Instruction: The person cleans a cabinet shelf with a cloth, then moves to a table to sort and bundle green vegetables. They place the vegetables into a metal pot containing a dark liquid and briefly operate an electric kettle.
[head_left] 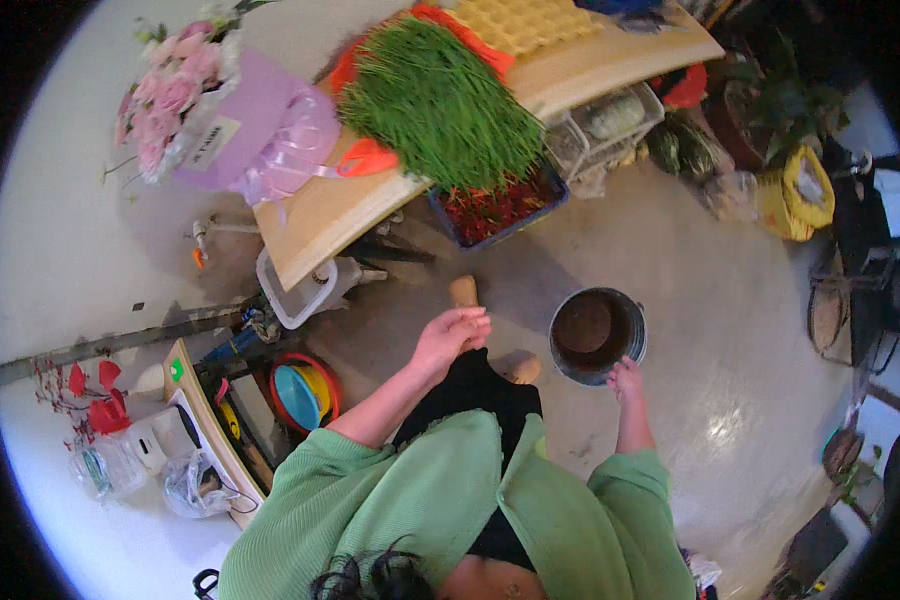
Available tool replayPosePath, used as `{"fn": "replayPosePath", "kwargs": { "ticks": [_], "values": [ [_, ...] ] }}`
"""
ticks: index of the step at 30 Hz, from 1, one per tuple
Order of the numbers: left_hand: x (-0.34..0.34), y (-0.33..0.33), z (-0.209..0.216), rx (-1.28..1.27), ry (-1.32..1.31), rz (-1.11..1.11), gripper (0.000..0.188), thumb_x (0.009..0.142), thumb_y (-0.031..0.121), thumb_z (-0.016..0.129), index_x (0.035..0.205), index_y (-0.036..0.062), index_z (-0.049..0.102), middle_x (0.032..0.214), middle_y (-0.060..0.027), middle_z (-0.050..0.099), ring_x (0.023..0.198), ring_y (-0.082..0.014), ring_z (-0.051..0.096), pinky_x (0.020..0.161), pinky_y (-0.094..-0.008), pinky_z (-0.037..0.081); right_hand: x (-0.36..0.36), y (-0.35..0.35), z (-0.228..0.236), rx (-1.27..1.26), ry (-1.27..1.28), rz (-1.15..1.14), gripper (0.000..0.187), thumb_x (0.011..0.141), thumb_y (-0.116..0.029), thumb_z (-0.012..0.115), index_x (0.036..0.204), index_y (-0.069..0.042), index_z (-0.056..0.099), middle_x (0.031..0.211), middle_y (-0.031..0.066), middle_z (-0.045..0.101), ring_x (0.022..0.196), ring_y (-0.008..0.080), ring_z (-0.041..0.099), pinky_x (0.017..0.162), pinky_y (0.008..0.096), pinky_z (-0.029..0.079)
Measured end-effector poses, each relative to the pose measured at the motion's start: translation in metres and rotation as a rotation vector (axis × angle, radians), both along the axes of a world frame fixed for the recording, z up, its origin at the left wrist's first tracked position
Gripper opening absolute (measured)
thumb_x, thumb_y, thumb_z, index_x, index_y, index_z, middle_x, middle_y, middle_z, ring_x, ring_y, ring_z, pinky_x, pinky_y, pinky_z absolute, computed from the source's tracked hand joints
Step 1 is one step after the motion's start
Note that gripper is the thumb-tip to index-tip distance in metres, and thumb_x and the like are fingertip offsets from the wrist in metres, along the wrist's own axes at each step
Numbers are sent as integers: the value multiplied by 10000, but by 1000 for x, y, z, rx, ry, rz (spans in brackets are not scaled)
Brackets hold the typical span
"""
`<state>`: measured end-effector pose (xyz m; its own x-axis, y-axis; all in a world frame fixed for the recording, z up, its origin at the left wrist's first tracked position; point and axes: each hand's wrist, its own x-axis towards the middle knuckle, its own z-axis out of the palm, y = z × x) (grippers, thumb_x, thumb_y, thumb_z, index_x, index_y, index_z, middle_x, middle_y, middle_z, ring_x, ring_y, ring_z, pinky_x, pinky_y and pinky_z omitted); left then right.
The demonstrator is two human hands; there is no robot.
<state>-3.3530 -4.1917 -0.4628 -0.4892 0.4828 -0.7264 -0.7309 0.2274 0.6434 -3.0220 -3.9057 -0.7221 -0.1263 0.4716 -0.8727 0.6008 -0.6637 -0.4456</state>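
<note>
My right hand (pixel 625 380) is closed at the near right edge of a round metal bucket (pixel 639 322), gripping it at the rim or handle; which of the two I cannot tell. The bucket looks dark brown inside, with a round brown bottom. My left hand (pixel 455 338) is held in front of my body, its fingers loosely curled together, and nothing shows in it. Beyond it, a thick bunch of long green leaves (pixel 440 105) lies on the wooden table and hangs over a blue-rimmed crate (pixel 485 240) with reddish contents.
A wooden table (pixel 310 240) spans the far side, with a pink flower bouquet (pixel 175 90) and a yellow egg tray (pixel 525 22). A white plastic bin (pixel 295 305) and colourful basins (pixel 305 393) stand at left. At right are a yellow bag (pixel 795 195) and potted plants (pixel 795 100).
</note>
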Motion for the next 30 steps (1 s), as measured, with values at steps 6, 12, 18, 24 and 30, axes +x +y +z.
{"fn": "replayPosePath", "kwargs": {
  "ticks": [6,12,18,24,30],
  "values": [
    [-115,3,41,-5,721,183,348,984,55,489,1319,-38,499,1246,-109,602,1150,-159,574,1008,-279,446,-212,39,134,775,120,579,403,965,-153,563,1350,-38,520,1296,126,603,1101,232,630,919,331,499],
    [-234,10,48,142,415,407,508,964,92,535,1424,-52,373,1347,-120,522,1219,-159,511,1076,-270,368,-442,29,300,1123,609,728,397,974,-133,535,1351,-14,499,1373,190,522,1284,300,502,1076,374,389],
    [-293,38,23,206,239,588,435,968,180,556,1248,-144,479,1283,-189,553,1210,-220,499,1039,-338,379,-586,13,346,1253,686,953,446,979,-197,537,1362,20,466,1363,241,503,1294,365,465,1085,413,360],
    [-310,37,5,293,185,500,310,944,207,632,1092,-58,566,1114,-92,602,1030,-156,532,912,-319,422,-652,20,321,1066,469,1078,613,1007,-425,437,1354,80,452,1320,292,531,1261,400,496,1065,420,378],
    [-324,40,-8,312,29,465,225,956,206,637,1073,22,581,1056,-38,595,966,-140,529,872,-303,431,-671,22,307,915,282,1052,882,907,-672,454,1340,96,472,1294,326,543,1241,397,525,1049,423,399]
  ]
}}
